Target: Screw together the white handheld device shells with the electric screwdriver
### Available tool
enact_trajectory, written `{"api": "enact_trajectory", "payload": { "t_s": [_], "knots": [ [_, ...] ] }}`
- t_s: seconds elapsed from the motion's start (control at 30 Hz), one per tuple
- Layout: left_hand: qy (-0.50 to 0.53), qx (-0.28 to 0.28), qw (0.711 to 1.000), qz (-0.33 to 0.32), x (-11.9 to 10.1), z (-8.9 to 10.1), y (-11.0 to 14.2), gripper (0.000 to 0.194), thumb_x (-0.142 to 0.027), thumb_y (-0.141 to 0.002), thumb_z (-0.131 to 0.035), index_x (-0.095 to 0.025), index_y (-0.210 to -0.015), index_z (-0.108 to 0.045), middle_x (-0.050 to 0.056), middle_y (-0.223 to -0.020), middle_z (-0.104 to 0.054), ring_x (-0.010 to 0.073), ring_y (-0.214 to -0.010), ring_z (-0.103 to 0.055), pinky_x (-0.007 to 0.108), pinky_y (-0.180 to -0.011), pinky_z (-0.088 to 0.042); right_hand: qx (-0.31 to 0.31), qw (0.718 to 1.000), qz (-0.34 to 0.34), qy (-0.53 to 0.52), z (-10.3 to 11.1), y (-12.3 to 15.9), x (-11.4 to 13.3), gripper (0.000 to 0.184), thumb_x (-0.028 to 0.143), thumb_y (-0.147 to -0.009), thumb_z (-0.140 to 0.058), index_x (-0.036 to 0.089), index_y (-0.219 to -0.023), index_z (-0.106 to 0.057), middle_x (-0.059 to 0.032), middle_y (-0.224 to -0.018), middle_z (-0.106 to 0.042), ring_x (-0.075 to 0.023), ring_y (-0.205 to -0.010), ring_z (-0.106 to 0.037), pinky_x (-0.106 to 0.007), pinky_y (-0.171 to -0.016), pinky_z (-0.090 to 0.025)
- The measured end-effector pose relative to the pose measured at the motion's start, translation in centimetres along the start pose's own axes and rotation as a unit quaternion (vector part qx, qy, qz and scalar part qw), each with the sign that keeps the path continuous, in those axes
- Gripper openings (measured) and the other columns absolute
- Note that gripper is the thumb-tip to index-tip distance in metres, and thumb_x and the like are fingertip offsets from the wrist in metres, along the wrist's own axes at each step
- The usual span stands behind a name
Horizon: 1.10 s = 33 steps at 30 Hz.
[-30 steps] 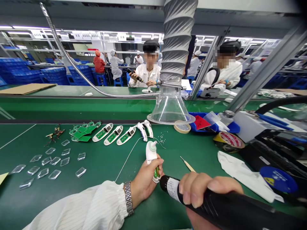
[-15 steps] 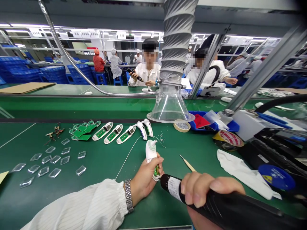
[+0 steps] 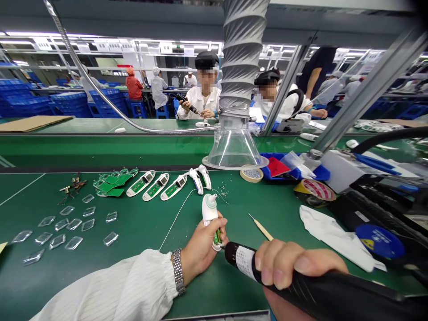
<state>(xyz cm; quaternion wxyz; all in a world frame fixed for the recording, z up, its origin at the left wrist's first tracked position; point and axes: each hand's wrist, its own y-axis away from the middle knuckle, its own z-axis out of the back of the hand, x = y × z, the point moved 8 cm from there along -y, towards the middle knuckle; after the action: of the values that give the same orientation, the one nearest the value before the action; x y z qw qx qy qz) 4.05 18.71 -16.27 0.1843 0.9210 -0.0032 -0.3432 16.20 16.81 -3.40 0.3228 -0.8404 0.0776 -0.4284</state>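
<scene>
My left fingers (image 3: 218,224) wrap a white device (image 3: 209,212), its nozzle (image 3: 214,196) toward twelve o'clock; my right fingers (image 3: 284,263) hold a black driver (image 3: 334,290), aimed at the device's five-o'clock end. On the green tabletop (image 3: 133,223), a wooden-handled pick (image 3: 262,228) lies at three o'clock from the device, clear plastic pieces (image 3: 74,224) at nine.

Blue crates (image 3: 25,104) behind a cardboard sheet (image 3: 33,124)

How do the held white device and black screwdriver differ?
The white device exposes a green board; the black screwdriver bears a white label. The screwdriver looks bigger than the device. The device's nozzle points up the picture; the screwdriver slants up leftward. Both are hand-held.
</scene>
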Motion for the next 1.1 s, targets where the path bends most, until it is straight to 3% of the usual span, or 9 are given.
{"api": "enact_trajectory", "payload": {
  "t_s": [0.27,0.37,0.5,0.67,0.8,0.97,1.1],
  "knots": [
    [-0.018,0.000,1.000,-0.008,-0.1,0.1,-0.1,0.024,-0.019,-0.068,-0.067,-0.017,-0.082,-0.048,-0.004,-0.059,-0.053,0.0078,-0.052,-0.049,0.020,-0.051,-0.041,0.055,0.998,-0.001,0.019,1.4,-0.7,1.8,0.017,0.033,-0.091,-0.039,0.028,-0.090,-0.055,0.0033,-0.055,-0.055,-0.0126,-0.045,-0.052,-0.028,-0.046,-0.045],
    [-0.026,0.010,1.000,0.012,0.2,0.1,0.2,0.026,-0.018,-0.068,-0.069,-0.015,-0.085,-0.049,0.000,-0.063,-0.058,0.0096,-0.057,-0.055,0.022,-0.057,-0.046,0.019,1.000,0.005,0.022,2.6,-0.8,2.6,0.018,0.030,-0.092,-0.037,0.029,-0.089,-0.055,0.0037,-0.054,-0.054,-0.0119,-0.044,-0.049,-0.027,-0.045,-0.042],
    [-0.054,0.046,0.995,0.073,1.1,-0.4,0.9,0.030,-0.018,-0.066,-0.073,-0.013,-0.086,-0.052,0.005,-0.070,-0.063,0.0113,-0.060,-0.059,0.024,-0.063,-0.049,-0.074,0.995,0.050,0.037,4.4,-0.5,3.5,0.012,0.035,-0.087,-0.046,0.028,-0.093,-0.053,0.0046,-0.053,-0.047,-0.0114,-0.044,-0.043,-0.027,-0.044,-0.038],
    [-0.067,0.079,0.989,0.109,1.7,-1.1,1.4,0.032,-0.021,-0.065,-0.075,-0.013,-0.087,-0.052,0.007,-0.077,-0.065,0.0126,-0.064,-0.061,0.026,-0.067,-0.050,-0.088,0.993,0.066,0.043,5.1,-0.7,3.7,0.020,0.042,-0.082,-0.052,0.028,-0.096,-0.052,0.0046,-0.057,-0.047,-0.0115,-0.047,-0.042,-0.027,-0.047,-0.036],
    [-0.060,0.074,0.988,0.121,2.1,-1.1,1.6,0.037,-0.017,-0.060,-0.077,-0.013,-0.087,-0.052,0.002,-0.064,-0.061,0.0105,-0.055,-0.058,0.023,-0.058,-0.048,-0.090,0.993,0.061,0.045,4.7,-0.9,3.8,0.032,0.050,-0.076,-0.055,0.028,-0.099,-0.052,0.0040,-0.059,-0.049,-0.0126,-0.050,-0.042,-0.028,-0.048,-0.037],
    [-0.099,0.062,0.991,0.069,0.9,-0.8,1.1,0.037,-0.017,-0.060,-0.076,-0.015,-0.087,-0.051,-0.001,-0.063,-0.059,0.0086,-0.052,-0.054,0.021,-0.055,-0.045,-0.118,0.991,0.036,0.056,4.5,-0.9,4.0,0.015,0.038,-0.083,-0.047,0.031,-0.094,-0.054,0.0029,-0.055,-0.046,-0.0135,-0.048,-0.041,-0.029,-0.048,-0.038],
    [-0.244,-0.002,0.966,-0.084,-3.3,-0.4,-0.8,0.033,-0.020,-0.059,-0.075,-0.014,-0.083,-0.053,0.001,-0.068,-0.060,0.0092,-0.050,-0.052,0.023,-0.051,-0.044,-0.135,0.985,0.055,0.097,5.7,-1.1,4.7,0.024,0.050,-0.080,-0.052,0.031,-0.095,-0.054,0.0023,-0.058,-0.049,-0.0151,-0.051,-0.045,-0.032,-0.053,-0.043]
  ]
}}
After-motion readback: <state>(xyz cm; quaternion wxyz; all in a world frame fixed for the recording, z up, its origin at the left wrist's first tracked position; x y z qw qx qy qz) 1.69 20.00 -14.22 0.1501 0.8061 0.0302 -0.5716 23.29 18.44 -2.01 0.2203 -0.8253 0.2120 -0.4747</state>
